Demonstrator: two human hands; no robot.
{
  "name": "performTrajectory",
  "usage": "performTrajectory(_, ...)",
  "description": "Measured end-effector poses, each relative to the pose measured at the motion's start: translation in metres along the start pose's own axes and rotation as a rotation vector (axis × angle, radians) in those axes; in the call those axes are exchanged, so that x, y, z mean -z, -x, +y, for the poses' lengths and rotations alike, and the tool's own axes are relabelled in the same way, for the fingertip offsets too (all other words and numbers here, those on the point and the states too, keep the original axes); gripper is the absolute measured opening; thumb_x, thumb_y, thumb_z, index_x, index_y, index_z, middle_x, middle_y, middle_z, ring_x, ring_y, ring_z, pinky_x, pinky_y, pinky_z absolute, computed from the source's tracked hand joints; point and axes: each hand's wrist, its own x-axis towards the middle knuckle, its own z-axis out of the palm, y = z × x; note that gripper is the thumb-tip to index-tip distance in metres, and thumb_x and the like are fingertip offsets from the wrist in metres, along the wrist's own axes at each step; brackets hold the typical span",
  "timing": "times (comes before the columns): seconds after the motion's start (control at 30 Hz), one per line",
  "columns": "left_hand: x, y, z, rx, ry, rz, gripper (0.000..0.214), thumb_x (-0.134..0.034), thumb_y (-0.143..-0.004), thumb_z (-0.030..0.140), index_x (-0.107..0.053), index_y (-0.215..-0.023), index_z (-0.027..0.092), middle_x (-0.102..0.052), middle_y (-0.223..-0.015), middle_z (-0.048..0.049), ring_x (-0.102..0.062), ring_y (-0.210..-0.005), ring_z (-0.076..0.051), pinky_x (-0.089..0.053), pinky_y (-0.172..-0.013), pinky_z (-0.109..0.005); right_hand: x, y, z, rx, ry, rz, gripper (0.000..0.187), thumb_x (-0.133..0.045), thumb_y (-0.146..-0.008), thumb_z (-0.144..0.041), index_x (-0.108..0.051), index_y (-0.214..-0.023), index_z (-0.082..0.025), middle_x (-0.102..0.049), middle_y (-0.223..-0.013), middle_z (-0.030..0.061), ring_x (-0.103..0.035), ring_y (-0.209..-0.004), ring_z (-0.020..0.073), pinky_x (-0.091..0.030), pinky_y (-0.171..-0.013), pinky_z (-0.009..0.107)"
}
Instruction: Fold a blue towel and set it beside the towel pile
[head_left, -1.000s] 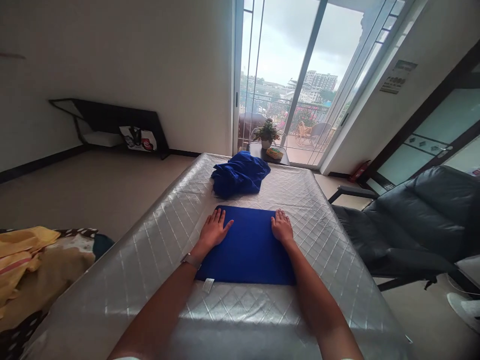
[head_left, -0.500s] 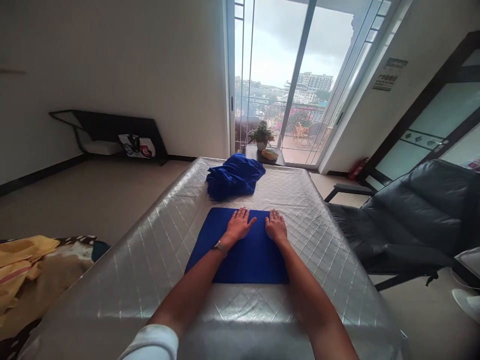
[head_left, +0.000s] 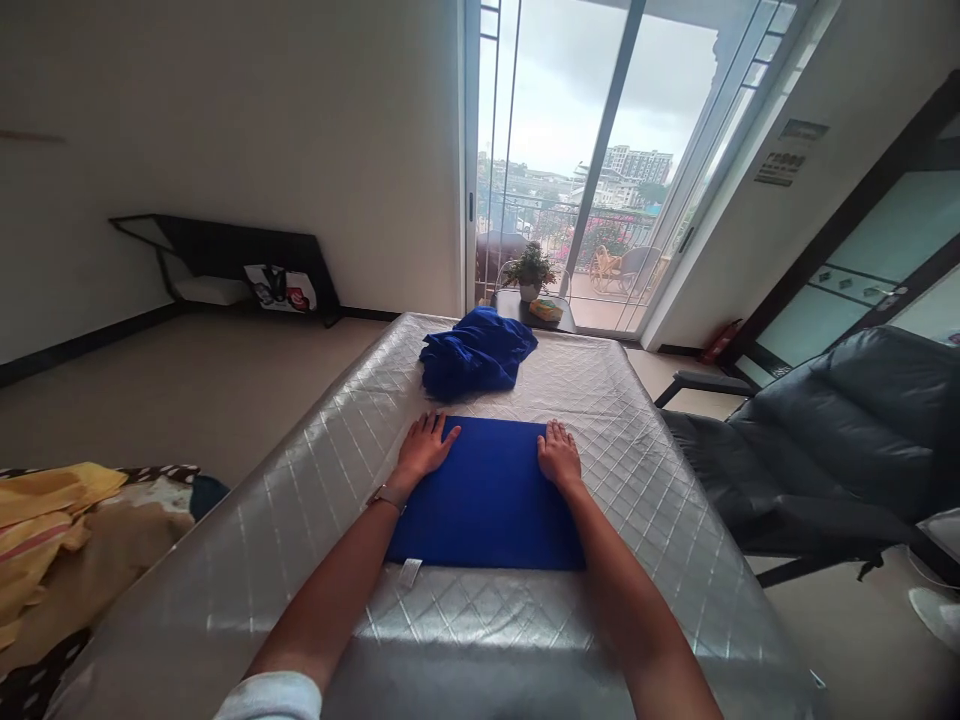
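A flat, folded blue cloth lies in front of me on a table with a silvery quilted cover. My left hand rests flat at its far left corner, fingers stretched out. At the far right corner my right hand lies flat, its fingers pointing away from me. Neither hand grips anything. A small white label sticks out from the near left edge of the folded cloth. Beyond it sits a crumpled heap of blue fabric.
To the right stands a black padded armchair. Yellow and brown cloths are piled at the left. Past the far edge, a small table holds a potted plant and a tissue pack, before a glass sliding door.
My left hand has slid left, from the middle of the folded cloth to its far left corner. The white label has come into view. My right hand stays at the right corner.
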Motion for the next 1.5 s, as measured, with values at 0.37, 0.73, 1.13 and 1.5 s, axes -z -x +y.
performTrajectory(0.37,0.002,0.003,0.006,-0.009,-0.034,0.001,0.080,-0.015,-0.098,0.063,-0.028,-0.153,0.007,-0.028,-0.159,-0.0174,-0.025,-0.147,-0.033,-0.021,-0.118,-0.046,0.010,0.029,-0.005,0.042,0.035,0.030,0.063,-0.018,-0.101,-0.038,-0.025,-0.154,-0.005,-0.019,-0.162,0.0101,-0.012,-0.150,0.0199,-0.007,-0.121,0.038)
performTrajectory(0.73,0.011,0.009,0.073,-0.139,0.004,0.080,0.080,-0.009,-0.098,0.061,-0.033,-0.151,0.005,-0.030,-0.158,-0.0196,-0.024,-0.148,-0.032,-0.022,-0.119,-0.049,0.007,0.043,-0.003,0.017,-0.005,0.011,0.064,-0.018,-0.101,-0.039,-0.024,-0.155,-0.005,-0.018,-0.162,0.0102,-0.012,-0.151,0.0191,-0.008,-0.121,0.036)
performTrajectory(1.13,-0.013,0.046,0.159,-0.405,0.064,-0.029,0.069,-0.012,-0.101,0.053,-0.034,-0.152,0.012,-0.028,-0.159,-0.0126,-0.020,-0.149,-0.024,-0.016,-0.122,-0.044,0.006,0.045,0.003,0.028,-0.023,0.009,0.062,-0.019,-0.101,-0.037,-0.023,-0.155,-0.006,-0.018,-0.162,0.0117,-0.010,-0.151,0.0188,-0.007,-0.121,0.035)
performTrajectory(1.5,0.012,0.092,0.003,-0.106,-0.134,-0.059,0.078,-0.015,-0.098,0.064,-0.023,-0.156,0.013,-0.018,-0.162,-0.0140,-0.016,-0.150,-0.029,-0.016,-0.120,-0.048,0.012,0.048,-0.006,-0.006,-0.006,0.021,0.061,-0.022,-0.101,-0.035,-0.026,-0.154,-0.005,-0.020,-0.162,0.0114,-0.014,-0.150,0.0197,-0.008,-0.120,0.036)
